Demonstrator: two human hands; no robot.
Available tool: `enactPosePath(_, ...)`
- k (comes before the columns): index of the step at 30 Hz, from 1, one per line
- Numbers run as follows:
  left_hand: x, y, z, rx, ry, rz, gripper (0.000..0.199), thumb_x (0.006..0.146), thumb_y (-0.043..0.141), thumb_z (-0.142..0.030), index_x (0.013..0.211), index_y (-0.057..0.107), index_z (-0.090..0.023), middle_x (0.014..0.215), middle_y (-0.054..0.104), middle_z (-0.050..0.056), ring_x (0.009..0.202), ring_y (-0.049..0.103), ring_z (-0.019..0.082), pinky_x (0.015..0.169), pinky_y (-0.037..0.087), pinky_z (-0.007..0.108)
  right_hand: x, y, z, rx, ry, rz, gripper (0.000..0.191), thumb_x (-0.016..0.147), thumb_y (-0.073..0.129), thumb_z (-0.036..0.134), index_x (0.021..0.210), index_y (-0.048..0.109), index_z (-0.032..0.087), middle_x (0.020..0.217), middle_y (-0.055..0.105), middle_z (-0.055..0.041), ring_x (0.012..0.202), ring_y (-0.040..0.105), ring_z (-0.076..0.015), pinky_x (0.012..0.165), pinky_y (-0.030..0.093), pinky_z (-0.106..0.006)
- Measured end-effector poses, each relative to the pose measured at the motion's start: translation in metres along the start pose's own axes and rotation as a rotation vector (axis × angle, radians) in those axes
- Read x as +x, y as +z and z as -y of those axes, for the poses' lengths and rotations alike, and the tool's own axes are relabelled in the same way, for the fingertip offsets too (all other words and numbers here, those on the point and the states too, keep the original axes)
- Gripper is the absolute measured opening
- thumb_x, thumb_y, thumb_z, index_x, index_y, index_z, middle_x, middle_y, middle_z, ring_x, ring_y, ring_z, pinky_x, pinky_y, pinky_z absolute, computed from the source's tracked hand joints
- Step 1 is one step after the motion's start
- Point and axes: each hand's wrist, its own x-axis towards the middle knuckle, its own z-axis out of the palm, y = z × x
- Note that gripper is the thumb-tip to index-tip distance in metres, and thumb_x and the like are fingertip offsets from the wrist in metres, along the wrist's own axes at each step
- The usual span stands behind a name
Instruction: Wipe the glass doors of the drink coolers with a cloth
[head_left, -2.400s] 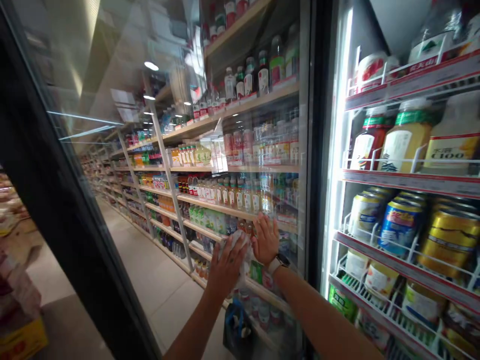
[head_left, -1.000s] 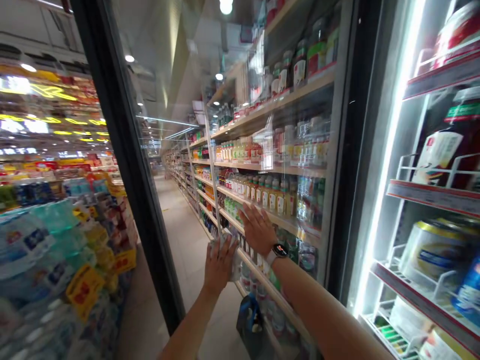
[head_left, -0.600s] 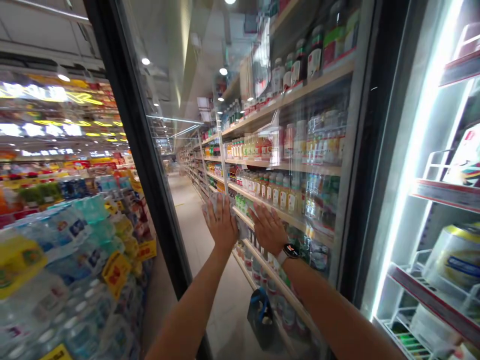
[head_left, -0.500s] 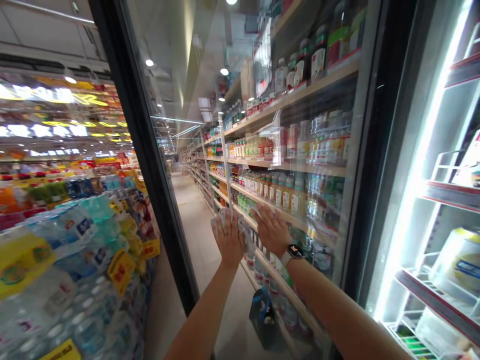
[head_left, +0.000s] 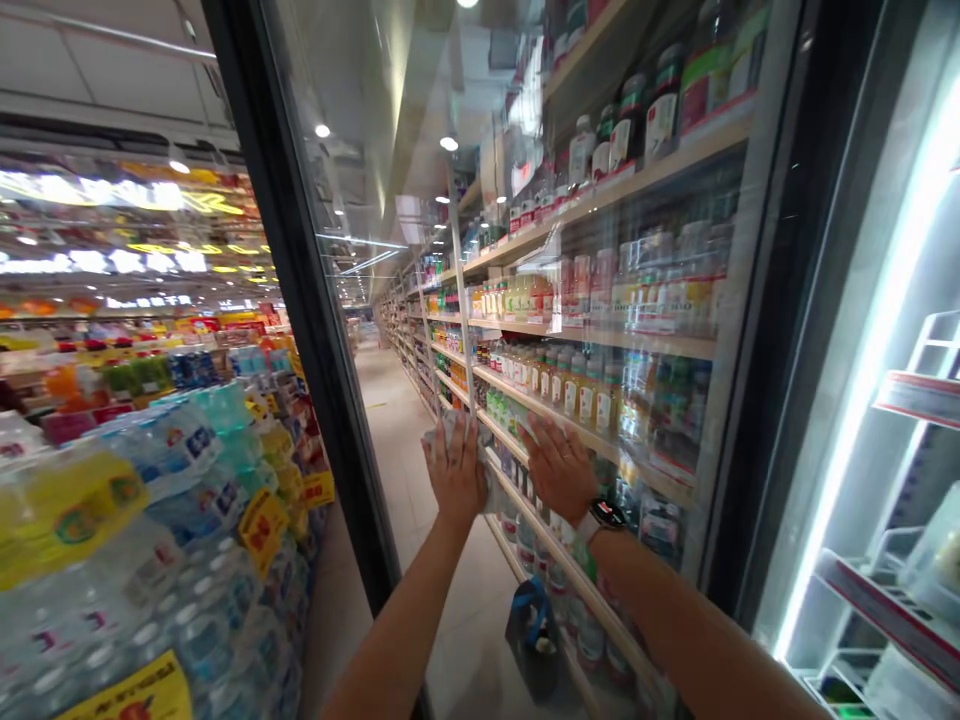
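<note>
A glass door (head_left: 405, 200) with a black frame stands open at an angle in front of me. My left hand (head_left: 456, 470) lies against the glass, pressing a pale, crumpled cloth (head_left: 484, 485) that shows around its fingers and side. To the right, my right hand (head_left: 561, 468) rests flat on the glass, fingers stretched out and a dark-faced watch (head_left: 607, 513) on the wrist. A pale patch shows by its fingertips; whether that is cloth or a reflection I cannot make out. Bottled drinks (head_left: 574, 385) on shelves show in the glass.
Stacked water bottle packs (head_left: 187, 440) with yellow price signs (head_left: 264, 527) line the left side. At right is a lit cooler with wire racks (head_left: 892, 590). A dark bin or bag with a blue strap (head_left: 534, 640) shows low through the glass. Thick black door frame (head_left: 300, 280) stands at left.
The view has turned slightly left, so the door and shelves sit further right. Against the glass, my left hand and cloth have slid a little left, and my hands are slightly further apart.
</note>
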Motion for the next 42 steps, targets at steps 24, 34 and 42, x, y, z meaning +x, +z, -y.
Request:
enactPosePath(24, 0.054, -0.006, -0.013, -0.065, 0.122, -0.068, 0.056, 0.094, 0.041, -0.020, 0.149, 0.035, -0.020, 0.148, 0.048, 0.010, 0.150, 0.016, 0.025, 0.122, 0.013, 0.052, -0.004, 0.001, 0.001, 0.049, 0.040, 0.036, 0.058, 0.093, 0.046, 0.021, 0.150, 0.037, 0.020, 0.148, 0.049, -0.0101, 0.139, 0.041, -0.0243, 0.119, 0.019, -0.043)
enactPosePath(34, -0.071, 0.000, -0.017, -0.073, 0.148, 0.016, 0.051, 0.094, 0.042, -0.021, 0.145, 0.044, -0.024, 0.142, 0.056, 0.007, 0.148, 0.025, 0.024, 0.123, 0.015, 0.050, -0.002, 0.001, 0.001, 0.033, 0.037, 0.031, 0.056, 0.094, 0.047, 0.023, 0.150, 0.038, 0.020, 0.147, 0.051, -0.0093, 0.140, 0.039, -0.0231, 0.120, 0.017, -0.042)
enactPosePath(42, -0.021, -0.008, 0.004, -0.024, 0.089, 0.081, 0.053, 0.091, 0.040, -0.018, 0.144, 0.045, -0.020, 0.147, 0.049, 0.011, 0.148, 0.022, 0.028, 0.122, 0.016, 0.055, 0.002, -0.002, 0.001, -0.010, 0.023, 0.006, 0.048, 0.095, 0.044, 0.021, 0.142, 0.049, 0.021, 0.144, 0.055, -0.0073, 0.138, 0.042, -0.0204, 0.121, 0.014, -0.040)
